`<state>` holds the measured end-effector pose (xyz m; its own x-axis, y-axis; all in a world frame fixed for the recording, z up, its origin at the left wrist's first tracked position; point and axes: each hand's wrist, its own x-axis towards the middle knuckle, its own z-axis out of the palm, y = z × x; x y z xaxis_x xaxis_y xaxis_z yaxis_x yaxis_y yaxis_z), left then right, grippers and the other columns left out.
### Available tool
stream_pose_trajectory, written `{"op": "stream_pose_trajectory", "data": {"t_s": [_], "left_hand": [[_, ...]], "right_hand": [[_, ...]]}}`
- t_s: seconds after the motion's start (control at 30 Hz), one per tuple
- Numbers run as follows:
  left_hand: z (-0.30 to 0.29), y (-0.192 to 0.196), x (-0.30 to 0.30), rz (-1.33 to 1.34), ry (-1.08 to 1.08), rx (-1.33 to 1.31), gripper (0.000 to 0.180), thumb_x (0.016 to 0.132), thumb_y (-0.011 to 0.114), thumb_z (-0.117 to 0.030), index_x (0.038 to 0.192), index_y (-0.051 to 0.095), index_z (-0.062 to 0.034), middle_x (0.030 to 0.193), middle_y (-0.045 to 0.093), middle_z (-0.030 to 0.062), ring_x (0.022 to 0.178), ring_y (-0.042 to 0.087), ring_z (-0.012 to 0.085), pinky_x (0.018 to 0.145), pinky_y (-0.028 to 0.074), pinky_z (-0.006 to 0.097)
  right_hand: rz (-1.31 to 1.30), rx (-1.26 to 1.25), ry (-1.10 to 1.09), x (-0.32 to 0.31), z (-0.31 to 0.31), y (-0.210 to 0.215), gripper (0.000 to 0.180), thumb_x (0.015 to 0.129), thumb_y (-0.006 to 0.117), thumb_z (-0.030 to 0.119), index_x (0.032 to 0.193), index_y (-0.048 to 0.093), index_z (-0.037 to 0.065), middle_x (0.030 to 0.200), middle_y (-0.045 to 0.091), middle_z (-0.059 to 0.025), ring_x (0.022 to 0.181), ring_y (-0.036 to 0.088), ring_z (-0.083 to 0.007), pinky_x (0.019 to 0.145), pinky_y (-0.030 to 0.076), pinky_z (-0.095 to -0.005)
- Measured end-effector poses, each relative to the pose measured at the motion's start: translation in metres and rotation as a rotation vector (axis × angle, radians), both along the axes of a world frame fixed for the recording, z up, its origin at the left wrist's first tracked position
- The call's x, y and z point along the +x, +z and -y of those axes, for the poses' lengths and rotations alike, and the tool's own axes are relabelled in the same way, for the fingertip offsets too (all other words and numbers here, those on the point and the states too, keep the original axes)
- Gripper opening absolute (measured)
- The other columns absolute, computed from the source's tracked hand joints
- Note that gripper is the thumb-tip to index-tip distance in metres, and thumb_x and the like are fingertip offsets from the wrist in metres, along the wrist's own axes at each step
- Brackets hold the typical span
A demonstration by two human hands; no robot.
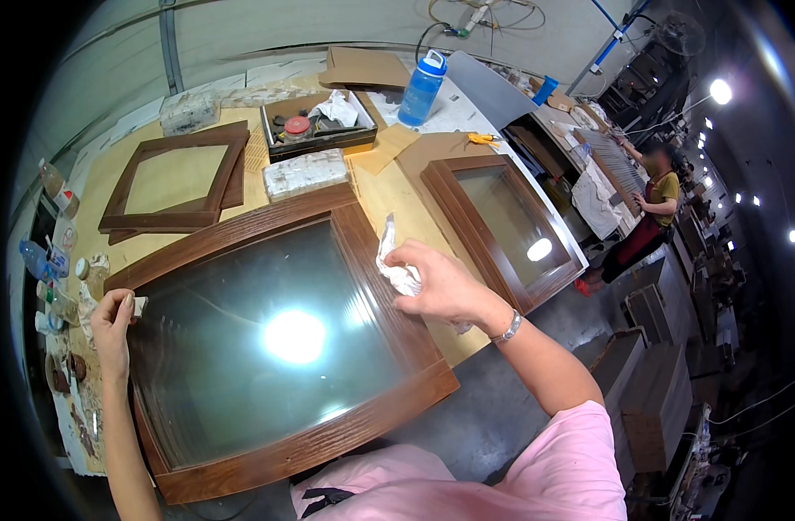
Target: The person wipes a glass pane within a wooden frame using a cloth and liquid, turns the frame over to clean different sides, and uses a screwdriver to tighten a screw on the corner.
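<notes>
A large brown wooden frame [311, 451] with a glass pane [241, 382] lies in front of me, its near edge jutting over the bench edge. My right hand [441, 282] is closed on a crumpled white cloth [396, 265] above the frame's right side. At the left side of the frame, my left hand [112, 326] pinches a small pale folded piece [139, 306], perhaps sandpaper or cloth; its kind is unclear. A bright lamp reflection covers part of the glass.
Behind lie smaller wooden frames [224, 174], a wrapped white block [306, 175], an open box [319, 139] and a blue water bottle [422, 89]. Another glazed frame [502, 226] lies right. Bottles and jars [92, 271] crowd the left. A co-worker [654, 204] stands at a far bench.
</notes>
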<state>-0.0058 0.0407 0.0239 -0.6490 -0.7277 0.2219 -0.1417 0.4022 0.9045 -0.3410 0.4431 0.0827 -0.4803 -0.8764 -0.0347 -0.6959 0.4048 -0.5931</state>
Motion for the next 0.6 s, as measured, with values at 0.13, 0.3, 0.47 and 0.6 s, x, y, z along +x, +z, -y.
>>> {"op": "stream_pose_trajectory", "data": {"t_s": [0.13,0.3,0.47,0.6], "left_hand": [[0.001,-0.001,0.001,-0.006,-0.008,0.004,0.016,0.099,0.061,-0.017,0.095,0.065,-0.0029,0.079,0.054,-0.0062,0.071,0.046,0.0032,0.064,0.038,0.021],[0.003,-0.002,0.003,-0.008,-0.005,0.010,0.014,0.099,0.061,-0.015,0.097,0.066,-0.0029,0.081,0.056,-0.0057,0.072,0.048,0.0030,0.065,0.039,0.020],[0.000,0.000,0.000,-0.013,-0.010,0.010,0.013,0.099,0.061,-0.015,0.097,0.066,-0.0029,0.082,0.057,-0.0053,0.072,0.049,0.0030,0.065,0.038,0.020],[0.000,-0.001,0.000,-0.006,-0.011,0.002,0.013,0.099,0.062,-0.015,0.096,0.066,-0.0030,0.082,0.057,-0.0052,0.072,0.048,0.0031,0.064,0.038,0.020]], "right_hand": [[0.013,0.028,-0.028,0.002,0.001,0.002,0.051,0.072,0.074,0.016,0.118,0.060,0.000,0.116,0.061,-0.0156,0.110,0.061,-0.0327,0.095,0.049,-0.0371],[0.034,-0.020,-0.034,0.005,0.003,0.001,0.051,0.072,0.074,0.015,0.118,0.060,-0.002,0.116,0.061,-0.0160,0.110,0.061,-0.0322,0.096,0.048,-0.0363],[0.206,-0.176,-0.089,0.001,-0.003,-0.022,0.052,0.070,0.073,0.007,0.119,0.058,-0.003,0.111,0.060,-0.0117,0.105,0.060,-0.0247,0.093,0.046,-0.0329],[0.453,-0.266,-0.168,0.007,-0.002,-0.025,0.058,0.068,0.070,-0.001,0.124,0.054,-0.001,0.106,0.057,-0.0067,0.095,0.057,-0.0162,0.084,0.046,-0.0278]]}}
